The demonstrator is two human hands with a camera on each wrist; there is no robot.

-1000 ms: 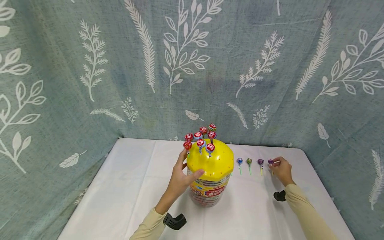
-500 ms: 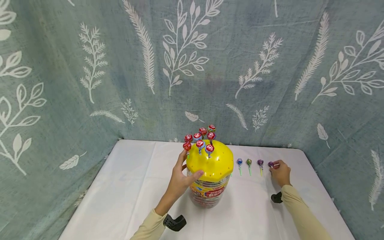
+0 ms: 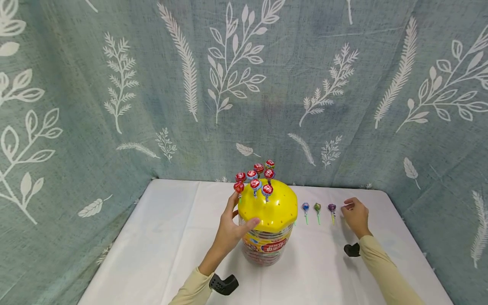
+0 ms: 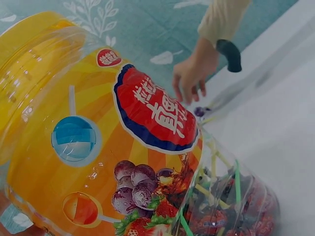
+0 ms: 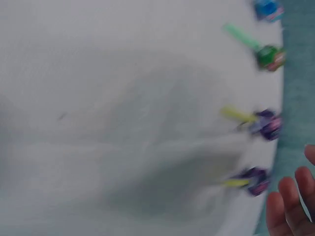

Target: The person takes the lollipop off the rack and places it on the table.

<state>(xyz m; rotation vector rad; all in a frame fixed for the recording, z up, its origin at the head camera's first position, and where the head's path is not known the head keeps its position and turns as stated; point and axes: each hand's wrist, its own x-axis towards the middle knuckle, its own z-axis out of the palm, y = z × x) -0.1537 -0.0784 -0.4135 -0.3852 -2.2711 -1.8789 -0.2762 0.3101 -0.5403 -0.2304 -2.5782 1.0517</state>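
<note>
A large clear candy jar (image 3: 264,248) with a yellow lid (image 3: 276,207) stands upright on the white table. Several red-topped lollipops (image 3: 255,184) stick up from holes in the lid. My left hand (image 3: 230,228) grips the lid's rim, thumb in front and fingers at the left side. At the right, my right hand (image 3: 356,216) is over the end of a row of lollipops. In the right wrist view its fingers (image 5: 290,201) lie beside the end purple lollipop (image 5: 256,182), holding nothing; in the head view the hand hides that lollipop.
To the right of the jar, the row holds a blue lollipop (image 3: 306,206), a green lollipop (image 3: 317,207) and another purple lollipop (image 3: 332,208). A leaf-patterned curtain (image 3: 244,84) hangs behind the table (image 3: 152,254). More lollipops (image 4: 231,206) lie inside the jar.
Earlier, my right fingertips were at the end purple lollipop; that lollipop is now out of sight in the head view, with the fingers off it. My left hand keeps its grip on the jar.
</note>
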